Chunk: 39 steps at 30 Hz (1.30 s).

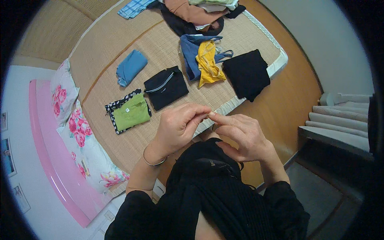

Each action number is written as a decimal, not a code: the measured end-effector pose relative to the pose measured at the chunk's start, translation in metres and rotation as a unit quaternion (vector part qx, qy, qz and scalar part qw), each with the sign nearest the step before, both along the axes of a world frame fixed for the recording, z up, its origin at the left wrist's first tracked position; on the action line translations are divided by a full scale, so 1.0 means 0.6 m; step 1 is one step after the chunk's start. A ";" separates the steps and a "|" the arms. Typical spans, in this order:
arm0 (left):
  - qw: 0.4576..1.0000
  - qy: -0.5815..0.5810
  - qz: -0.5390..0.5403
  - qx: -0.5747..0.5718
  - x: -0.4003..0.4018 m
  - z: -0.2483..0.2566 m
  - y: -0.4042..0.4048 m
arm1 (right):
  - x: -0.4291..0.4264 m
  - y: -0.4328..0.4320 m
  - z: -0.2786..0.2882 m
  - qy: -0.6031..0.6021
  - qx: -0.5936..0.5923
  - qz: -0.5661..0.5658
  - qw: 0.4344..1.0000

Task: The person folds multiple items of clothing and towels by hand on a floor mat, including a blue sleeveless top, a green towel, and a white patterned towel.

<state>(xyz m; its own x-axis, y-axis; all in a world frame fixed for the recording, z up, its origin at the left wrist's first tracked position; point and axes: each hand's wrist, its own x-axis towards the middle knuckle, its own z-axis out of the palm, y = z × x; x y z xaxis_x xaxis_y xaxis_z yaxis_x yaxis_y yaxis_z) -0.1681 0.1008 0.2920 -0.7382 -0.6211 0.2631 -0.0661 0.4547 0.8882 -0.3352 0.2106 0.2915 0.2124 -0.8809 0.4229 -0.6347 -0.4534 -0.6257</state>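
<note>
My left hand point(177, 127), a bangle on its wrist, is held above the bed's edge with its thumb and fingers drawn together. The index finger of my right hand point(241, 136) meets those fingertips, while its thumb stays apart. No object shows between them. Just beyond my left hand lies a folded black garment with a pale zip line point(166, 87). Left of that, a folded green garment point(132, 112) rests on a black-and-white patterned cloth point(120, 103). Beyond my right hand is a folded black garment point(247, 73), beside a yellow strapped cloth item point(210, 64) that partly covers a blue one point(189, 55).
A folded blue garment point(132, 67) lies farther across the woven bed mat point(120, 36). A heap of clothes point(192, 15) and a checked cloth point(135, 8) are at the far side. Floral pillows point(79, 126) line the pink headboard point(54, 144). Wooden floor point(279, 120) runs along the right.
</note>
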 end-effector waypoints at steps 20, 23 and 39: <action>0.994 0.004 -0.050 -0.099 -0.278 0.016 0.092 | -0.253 0.124 0.031 -0.010 0.024 -0.055 0.998; 0.995 0.000 -0.043 -0.095 -0.364 0.014 0.118 | -0.336 0.151 0.037 -0.013 0.030 -0.061 0.998; 0.995 0.033 0.090 -0.035 -0.627 -0.018 0.161 | -0.563 0.158 0.016 0.066 -0.009 -0.104 0.992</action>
<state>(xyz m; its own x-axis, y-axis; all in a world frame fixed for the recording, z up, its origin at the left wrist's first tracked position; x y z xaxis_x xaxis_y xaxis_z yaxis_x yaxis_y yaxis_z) -0.5446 0.1974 0.2809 -0.5966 -0.7204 0.3538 -0.0952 0.5012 0.8601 -0.6728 0.3057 0.3013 0.0825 -0.9038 0.4199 -0.7919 -0.3153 -0.5229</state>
